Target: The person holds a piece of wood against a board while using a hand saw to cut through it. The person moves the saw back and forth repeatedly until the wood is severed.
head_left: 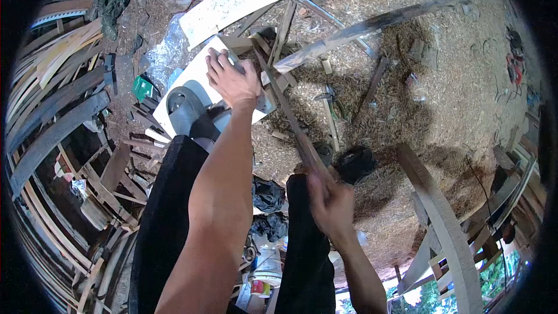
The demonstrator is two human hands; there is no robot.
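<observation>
My right hand [332, 204] is wrapped around the near end of a handsaw [289, 113], slightly blurred. Its long brown blade runs up and left, narrowing to a tip beside the wood by my left hand. My left hand [233, 81] presses down with bent fingers over a dark piece of wood [235, 61], mostly hidden under the palm. That wood rests on a white board [197, 72]. My sandalled foot [189, 107] stands on the same board, below my left hand. A long weathered wooden pole [360, 30] reaches from near the saw blade toward the upper right.
A hammer [332, 116] lies on the sawdust-covered ground, right of the saw. Another white board [224, 6] lies further off. Stacked wood strips [55, 99] line the left side. A thick beam [436, 209] rises at right. A white bucket [267, 268] stands between my legs.
</observation>
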